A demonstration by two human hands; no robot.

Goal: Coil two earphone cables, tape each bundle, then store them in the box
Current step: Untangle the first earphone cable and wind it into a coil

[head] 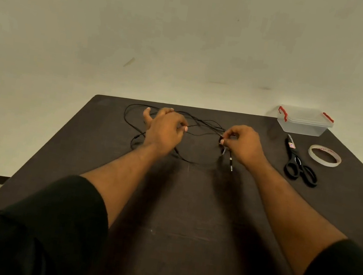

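On the dark counter (pixel 188 209), the left hand (pixel 165 130) and the right hand (pixel 243 144) each pinched the loose black cables (pixel 204 123) in a fingertip grip.

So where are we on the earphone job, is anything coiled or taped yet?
Nothing looks finished. The black cables lie in loose, tangled loops on the table. In hand: the right hand pinches a cable near its plug, and the left hand is among the strands. Left: coiling both, then taping; the tape roll and scissors lie untouched, and the box is closed.
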